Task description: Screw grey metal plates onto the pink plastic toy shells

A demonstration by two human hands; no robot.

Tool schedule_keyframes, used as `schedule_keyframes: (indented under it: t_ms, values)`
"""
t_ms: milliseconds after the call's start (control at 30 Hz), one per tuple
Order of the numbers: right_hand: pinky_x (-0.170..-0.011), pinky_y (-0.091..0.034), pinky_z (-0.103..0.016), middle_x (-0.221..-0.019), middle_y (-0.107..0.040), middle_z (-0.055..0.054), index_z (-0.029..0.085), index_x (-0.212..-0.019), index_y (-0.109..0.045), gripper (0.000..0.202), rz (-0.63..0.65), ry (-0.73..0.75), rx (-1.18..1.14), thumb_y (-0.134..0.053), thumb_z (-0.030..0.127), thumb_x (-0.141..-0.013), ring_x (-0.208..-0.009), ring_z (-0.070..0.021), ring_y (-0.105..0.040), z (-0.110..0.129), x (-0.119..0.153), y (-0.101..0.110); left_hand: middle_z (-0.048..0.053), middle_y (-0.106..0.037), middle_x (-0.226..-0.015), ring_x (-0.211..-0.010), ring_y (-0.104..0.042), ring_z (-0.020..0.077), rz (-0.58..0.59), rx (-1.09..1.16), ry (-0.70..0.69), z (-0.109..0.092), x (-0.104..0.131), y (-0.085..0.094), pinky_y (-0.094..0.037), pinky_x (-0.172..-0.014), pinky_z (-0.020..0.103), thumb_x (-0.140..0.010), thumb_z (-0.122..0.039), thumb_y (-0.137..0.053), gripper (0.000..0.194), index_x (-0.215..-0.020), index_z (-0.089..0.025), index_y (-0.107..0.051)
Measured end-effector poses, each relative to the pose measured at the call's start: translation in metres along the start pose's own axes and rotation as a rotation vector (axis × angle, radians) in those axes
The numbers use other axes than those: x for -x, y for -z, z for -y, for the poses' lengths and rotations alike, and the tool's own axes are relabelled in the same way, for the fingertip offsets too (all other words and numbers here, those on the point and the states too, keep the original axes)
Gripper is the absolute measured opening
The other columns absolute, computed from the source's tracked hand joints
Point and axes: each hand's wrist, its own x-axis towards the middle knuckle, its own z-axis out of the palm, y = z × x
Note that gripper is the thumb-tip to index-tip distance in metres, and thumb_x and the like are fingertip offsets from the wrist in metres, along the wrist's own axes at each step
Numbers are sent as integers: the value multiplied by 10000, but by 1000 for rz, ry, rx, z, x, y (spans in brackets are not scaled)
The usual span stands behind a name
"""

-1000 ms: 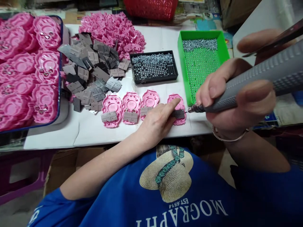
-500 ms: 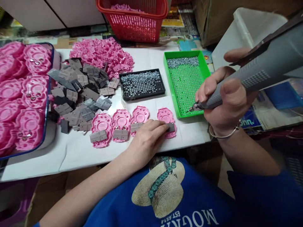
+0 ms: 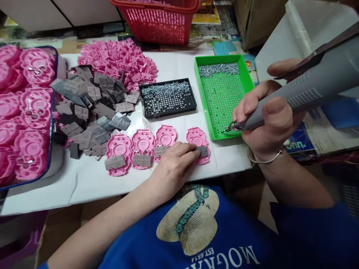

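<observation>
Presently: right hand [image 3: 266,140] closed round grey driver [image 3: 305,94] | left hand [image 3: 174,164] half-curled, grip unclear, fingertips at grey plate [image 3: 203,151] on pink shell [image 3: 197,137] | shell: probably light, stiff; hold rim.

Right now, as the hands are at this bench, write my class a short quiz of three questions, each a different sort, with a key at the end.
1. True or false: the black tray lies between the heap of grey plates and the green tray.

2. The tip of the grey tool in the right hand is at the:
a) black tray
b) green tray
c) red basket

3. Fill in the number: near the left hand, a row of ____ pink shells lies along the near side of the table.

Key: 1. True. 2. b. 3. Four.
</observation>
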Motion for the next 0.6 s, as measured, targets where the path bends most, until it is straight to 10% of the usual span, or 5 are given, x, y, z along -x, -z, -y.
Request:
schedule_keyframes:
  t_ms: [600]
  values:
    - [-394,-343,-310,-602,-459,41,336,-983,-660,338,-44,-7,38,-761,502,-707,-441,-119,-387,26,0,-10,113,-703,-982,-850,-655,184,-26,-19,-41,3,0,-3,-561,-739,304,-971,-144,-554,134,-939,-102,-677]
